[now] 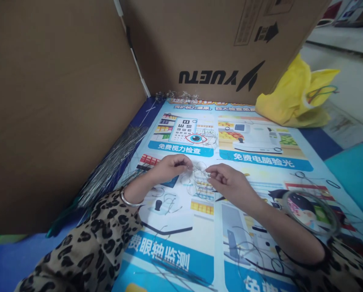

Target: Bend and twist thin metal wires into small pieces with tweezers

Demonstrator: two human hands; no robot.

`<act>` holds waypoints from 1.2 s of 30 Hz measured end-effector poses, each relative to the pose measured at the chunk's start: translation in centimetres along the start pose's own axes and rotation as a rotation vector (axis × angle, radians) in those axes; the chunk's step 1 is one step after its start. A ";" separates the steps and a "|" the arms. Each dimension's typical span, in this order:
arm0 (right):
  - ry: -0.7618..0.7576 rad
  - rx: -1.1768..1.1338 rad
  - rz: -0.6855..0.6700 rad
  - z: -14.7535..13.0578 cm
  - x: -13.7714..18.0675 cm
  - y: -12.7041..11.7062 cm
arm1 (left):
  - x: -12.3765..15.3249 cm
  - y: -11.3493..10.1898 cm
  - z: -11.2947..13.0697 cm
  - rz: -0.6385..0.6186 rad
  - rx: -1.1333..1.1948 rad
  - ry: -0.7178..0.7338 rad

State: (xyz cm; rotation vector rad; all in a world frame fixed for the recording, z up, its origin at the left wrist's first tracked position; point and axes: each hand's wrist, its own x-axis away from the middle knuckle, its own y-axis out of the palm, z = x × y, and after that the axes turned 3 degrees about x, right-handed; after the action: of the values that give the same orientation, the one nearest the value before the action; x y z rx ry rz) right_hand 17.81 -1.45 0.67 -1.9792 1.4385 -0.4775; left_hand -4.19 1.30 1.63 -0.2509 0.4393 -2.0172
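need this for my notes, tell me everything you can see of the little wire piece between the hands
The wire piece is very thin, silvery metal wire, bent into several small rounded loops. It is too fine to make out its exact shape. It sits low over the printed poster, roughly level, stretched between the left hand and the right hand. Each hand pinches one side of it with its fingertips. I cannot tell whether it touches the poster beneath.
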 end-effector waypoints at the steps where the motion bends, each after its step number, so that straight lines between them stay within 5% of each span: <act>1: -0.001 -0.003 0.003 0.0 0.0 0.0 | 0.0 0.0 0.0 0.014 0.013 -0.004; 24: 0.020 -0.059 -0.025 0.3 -0.1 0.2 | 0.5 0.6 0.9 -0.045 0.507 -0.064; 36: 0.030 -0.165 -0.017 0.6 -0.2 0.5 | 0.8 2.2 1.2 -0.119 0.974 -0.097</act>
State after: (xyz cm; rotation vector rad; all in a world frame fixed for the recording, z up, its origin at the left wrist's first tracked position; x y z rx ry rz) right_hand 17.77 -1.19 -0.10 -2.1224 1.5235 -0.4086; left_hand -2.36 -0.57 1.77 0.2367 -0.6419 -2.0866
